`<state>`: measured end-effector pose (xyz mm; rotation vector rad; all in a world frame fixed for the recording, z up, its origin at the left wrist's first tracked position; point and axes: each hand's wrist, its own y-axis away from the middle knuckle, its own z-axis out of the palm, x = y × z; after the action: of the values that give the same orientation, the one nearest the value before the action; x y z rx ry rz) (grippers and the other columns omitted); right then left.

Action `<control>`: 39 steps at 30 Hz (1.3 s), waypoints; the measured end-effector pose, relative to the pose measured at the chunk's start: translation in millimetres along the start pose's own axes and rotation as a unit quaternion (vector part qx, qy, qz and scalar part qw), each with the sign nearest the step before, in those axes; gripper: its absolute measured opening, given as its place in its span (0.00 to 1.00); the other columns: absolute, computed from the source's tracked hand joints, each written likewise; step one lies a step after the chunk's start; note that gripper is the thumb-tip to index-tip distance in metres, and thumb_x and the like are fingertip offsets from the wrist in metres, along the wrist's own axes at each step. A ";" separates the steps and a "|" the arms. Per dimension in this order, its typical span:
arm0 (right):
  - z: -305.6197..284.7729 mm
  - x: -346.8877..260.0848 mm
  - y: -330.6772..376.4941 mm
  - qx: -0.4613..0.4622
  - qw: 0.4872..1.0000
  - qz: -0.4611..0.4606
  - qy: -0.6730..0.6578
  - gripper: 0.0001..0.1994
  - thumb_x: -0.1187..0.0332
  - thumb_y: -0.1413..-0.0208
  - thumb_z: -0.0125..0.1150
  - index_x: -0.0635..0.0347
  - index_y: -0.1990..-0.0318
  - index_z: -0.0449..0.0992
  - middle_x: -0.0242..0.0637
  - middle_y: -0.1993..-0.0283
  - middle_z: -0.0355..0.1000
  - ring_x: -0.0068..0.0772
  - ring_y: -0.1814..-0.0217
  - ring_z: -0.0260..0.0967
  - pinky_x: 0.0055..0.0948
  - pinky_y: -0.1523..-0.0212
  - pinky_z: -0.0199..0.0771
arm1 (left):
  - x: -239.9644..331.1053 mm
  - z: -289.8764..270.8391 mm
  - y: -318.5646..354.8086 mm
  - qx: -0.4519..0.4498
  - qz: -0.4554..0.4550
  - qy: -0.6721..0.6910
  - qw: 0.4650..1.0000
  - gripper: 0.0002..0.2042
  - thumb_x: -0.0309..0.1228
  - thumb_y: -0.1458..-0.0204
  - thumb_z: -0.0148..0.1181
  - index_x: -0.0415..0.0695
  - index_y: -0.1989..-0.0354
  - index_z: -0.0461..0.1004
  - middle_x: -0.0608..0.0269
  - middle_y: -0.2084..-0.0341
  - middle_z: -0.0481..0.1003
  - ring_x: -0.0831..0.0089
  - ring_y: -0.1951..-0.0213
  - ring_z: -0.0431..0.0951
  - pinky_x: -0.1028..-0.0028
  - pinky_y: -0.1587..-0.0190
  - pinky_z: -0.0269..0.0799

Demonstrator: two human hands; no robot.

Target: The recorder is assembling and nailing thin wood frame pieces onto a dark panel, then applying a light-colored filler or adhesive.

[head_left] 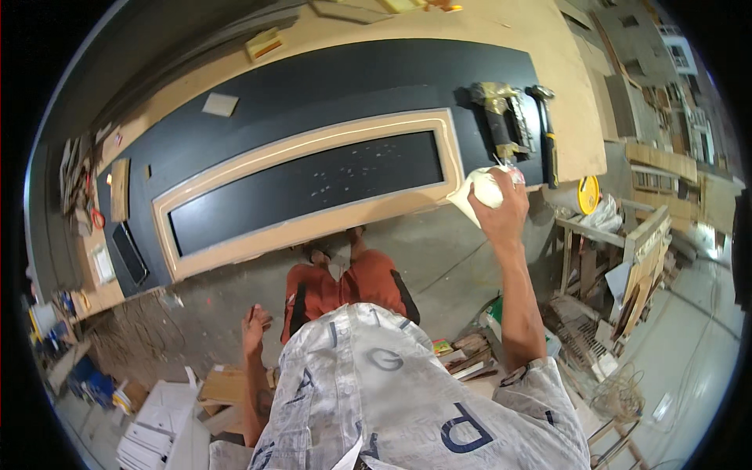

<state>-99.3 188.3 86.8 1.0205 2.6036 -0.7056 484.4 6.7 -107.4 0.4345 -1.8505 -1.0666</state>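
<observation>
My right hand is wrapped round a soft white plastic glue bag at the right end of a tan rectangular wooden frame. The bag's narrow tip points left, close to the frame's lower right corner. A pale bead of glue runs along the frame's far strip. Beneath the frame lies a dark panel, visible through its opening with small white specks. Down by my left side, away from the panel, my left hand has its fingers curled; what they hold, if anything, is too small to make out.
A taped nail gun and a hammer lie on the panel's right end. A dark phone and wood strip lie at the left. A yellow-marked bucket and wooden stand are right of the table.
</observation>
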 end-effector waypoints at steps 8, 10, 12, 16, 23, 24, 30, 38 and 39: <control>13.3 -64.9 -7.5 -0.042 0.999 -0.013 -0.016 0.18 0.70 0.61 0.72 0.59 0.59 0.76 0.46 0.61 0.73 0.51 0.58 0.71 0.42 0.56 0.71 | -25.4 -10.2 39.5 -0.012 0.022 0.035 0.999 0.35 0.59 0.46 0.57 0.39 0.43 0.67 0.52 0.55 0.76 0.65 0.57 0.78 0.66 0.54 0.73; 19.6 -80.6 -6.9 -0.054 0.998 -0.019 -0.021 0.18 0.70 0.60 0.72 0.59 0.59 0.76 0.46 0.61 0.73 0.51 0.58 0.71 0.42 0.56 0.71 | -32.5 -14.5 43.9 0.011 0.007 0.043 0.999 0.33 0.57 0.45 0.56 0.39 0.44 0.68 0.53 0.56 0.76 0.65 0.58 0.78 0.67 0.56 0.73; 27.3 -94.2 -7.3 -0.065 0.997 -0.024 -0.026 0.17 0.70 0.60 0.72 0.59 0.59 0.76 0.46 0.61 0.72 0.51 0.58 0.70 0.42 0.56 0.71 | -42.5 -22.6 46.1 0.034 -0.009 0.050 0.998 0.31 0.56 0.43 0.55 0.38 0.46 0.69 0.53 0.57 0.76 0.66 0.59 0.79 0.69 0.58 0.73; 43.7 -115.7 -2.9 -0.084 0.994 -0.056 -0.030 0.19 0.70 0.61 0.72 0.59 0.57 0.77 0.48 0.59 0.73 0.50 0.58 0.71 0.41 0.57 0.73 | -61.8 -40.8 47.0 0.038 0.004 0.068 0.997 0.31 0.56 0.43 0.54 0.38 0.46 0.69 0.53 0.58 0.76 0.67 0.59 0.78 0.69 0.58 0.73; 68.0 -167.9 2.0 -0.119 0.990 -0.060 -0.042 0.19 0.70 0.61 0.72 0.58 0.58 0.76 0.47 0.60 0.73 0.50 0.57 0.71 0.42 0.56 0.73 | -87.9 -69.3 41.0 0.058 -0.013 0.119 0.991 0.31 0.56 0.43 0.55 0.39 0.45 0.69 0.58 0.60 0.76 0.69 0.59 0.77 0.70 0.58 0.72; 71.6 -175.5 2.4 -0.123 0.989 -0.066 -0.043 0.19 0.70 0.61 0.72 0.58 0.58 0.76 0.47 0.60 0.73 0.50 0.57 0.71 0.42 0.56 0.73 | -92.0 -73.0 39.3 0.062 -0.016 0.125 0.990 0.31 0.56 0.43 0.55 0.39 0.45 0.69 0.58 0.60 0.76 0.69 0.59 0.77 0.70 0.58 0.72; 93.4 -215.7 7.0 -0.129 0.985 -0.104 -0.053 0.18 0.70 0.60 0.71 0.58 0.58 0.76 0.46 0.61 0.73 0.50 0.58 0.70 0.42 0.57 0.72 | -112.8 -84.7 41.9 0.085 -0.055 0.168 0.981 0.32 0.56 0.44 0.57 0.40 0.43 0.67 0.60 0.61 0.76 0.70 0.61 0.78 0.70 0.59 0.73; 127.5 -268.5 10.4 -0.145 0.973 -0.156 -0.086 0.17 0.73 0.60 0.71 0.61 0.60 0.75 0.48 0.63 0.73 0.49 0.60 0.70 0.41 0.59 0.71 | -143.3 -86.9 44.0 0.115 -0.103 0.207 0.966 0.28 0.53 0.42 0.56 0.43 0.43 0.68 0.65 0.63 0.78 0.72 0.62 0.79 0.69 0.58 0.72; 130.9 -277.2 10.2 -0.155 0.970 -0.167 -0.089 0.17 0.73 0.60 0.71 0.61 0.60 0.75 0.48 0.63 0.73 0.49 0.60 0.70 0.41 0.59 0.71 | -149.2 -86.0 44.3 0.123 -0.109 0.218 0.962 0.28 0.53 0.42 0.56 0.43 0.43 0.68 0.65 0.63 0.78 0.72 0.62 0.79 0.69 0.58 0.72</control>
<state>115.4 -30.8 83.0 0.4129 2.6385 -0.4129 639.6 89.0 -135.4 0.9599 -1.5620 -0.8012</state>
